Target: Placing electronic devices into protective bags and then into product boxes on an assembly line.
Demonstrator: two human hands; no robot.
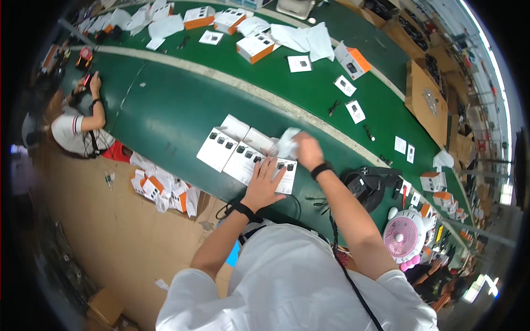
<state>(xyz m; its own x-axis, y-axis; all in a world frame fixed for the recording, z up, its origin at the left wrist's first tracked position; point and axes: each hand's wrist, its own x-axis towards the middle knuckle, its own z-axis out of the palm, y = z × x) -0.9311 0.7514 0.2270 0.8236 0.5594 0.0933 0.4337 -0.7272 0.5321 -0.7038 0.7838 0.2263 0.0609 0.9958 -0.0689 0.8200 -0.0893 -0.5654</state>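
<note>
A: so what's the left hand doing?

B: fingers spread apart, lying flat on the row of white cardboard boxes with black gadget prints, centre of frame, on a dark green tabletop.

A: and the right hand?

B: bit blurry, but its fingers look clamped on a crumpled whitish plastic bag, just right of centre.

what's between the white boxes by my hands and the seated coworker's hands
In the head view: dark green tabletop, a pale line and a small spot.
</note>
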